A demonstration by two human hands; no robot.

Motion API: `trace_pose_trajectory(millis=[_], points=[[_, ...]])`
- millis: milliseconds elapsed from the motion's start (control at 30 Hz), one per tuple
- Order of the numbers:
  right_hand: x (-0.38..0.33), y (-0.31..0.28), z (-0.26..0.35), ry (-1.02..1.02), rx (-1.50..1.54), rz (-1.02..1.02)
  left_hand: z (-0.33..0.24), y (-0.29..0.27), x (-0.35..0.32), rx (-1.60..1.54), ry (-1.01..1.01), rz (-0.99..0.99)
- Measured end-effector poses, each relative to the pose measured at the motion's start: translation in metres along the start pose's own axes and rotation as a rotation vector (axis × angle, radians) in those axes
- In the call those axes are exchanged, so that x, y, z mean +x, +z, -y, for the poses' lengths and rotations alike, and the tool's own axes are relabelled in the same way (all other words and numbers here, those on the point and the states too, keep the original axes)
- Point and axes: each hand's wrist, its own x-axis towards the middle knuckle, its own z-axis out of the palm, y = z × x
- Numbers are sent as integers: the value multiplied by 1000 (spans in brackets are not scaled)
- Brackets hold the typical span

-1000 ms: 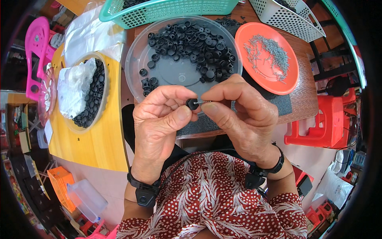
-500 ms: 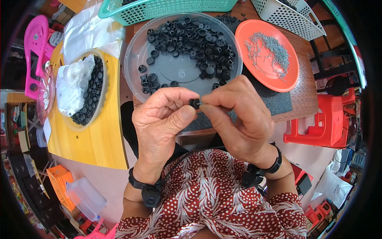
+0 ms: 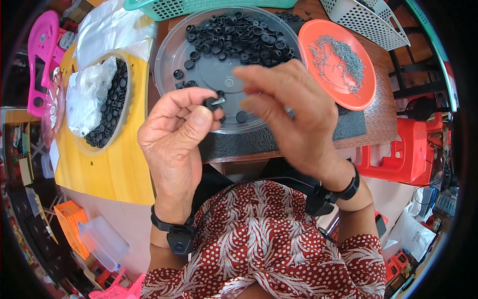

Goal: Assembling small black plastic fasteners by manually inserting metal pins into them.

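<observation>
Dark red cloth with white dots and feathery white shapes makes up the shirt (image 3: pixel 259 239) of the person I am watching. Black straps (image 3: pixel 351 187) circle both wrists, and a boxy black device (image 3: pixel 179 240) sits on the left one. The left hand (image 3: pixel 177 127) pinches a small black cap (image 3: pixel 209 103) between thumb and fingers, held up over the near left part of a tub; a silver screw (image 3: pixel 219 101) sticks out of the cap toward the right. The right hand (image 3: pixel 298 104) is apart from it, blurred, thumb and forefinger parted; a greyish glint shows by its curled fingers, but I cannot tell whether it grips anything.

Beneath the hands, the round, clear plastic tub (image 3: pixel 211 74) holds many loose black caps, heaped mostly toward its far side. It stands on a brown table (image 3: pixel 377 119), partly over a dark mat (image 3: pixel 348 128). To its right, an orange plate (image 3: pixel 343 101) bears a pile of thin silver screws (image 3: pixel 351 62). On a yellow table (image 3: pixel 104 174) at the left, a second round container (image 3: pixel 130 92) holds more black pieces, partly covered by a crumpled plastic bag (image 3: pixel 92 97). Beyond the tub are a green basket (image 3: pixel 184 7) and a white basket (image 3: pixel 363 25). A red stool (image 3: pixel 416 154) stands off to the right.
</observation>
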Motion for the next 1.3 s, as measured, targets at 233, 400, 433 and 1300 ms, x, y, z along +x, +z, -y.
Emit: trace_pose_trajectory(millis=[233,400,433,1300], points=[[1,1,-31,-2,-117,292,-1,-12,-3,42,22,-47],[13,6,-35,-174,-151,637,-4,-16,-5,36,19,-43],[15,6,-37,-174,-153,638,-4,-16,-5,45,23,-47],[15,9,-38,-99,17,394,-4,-8,-3,79,22,-85]])
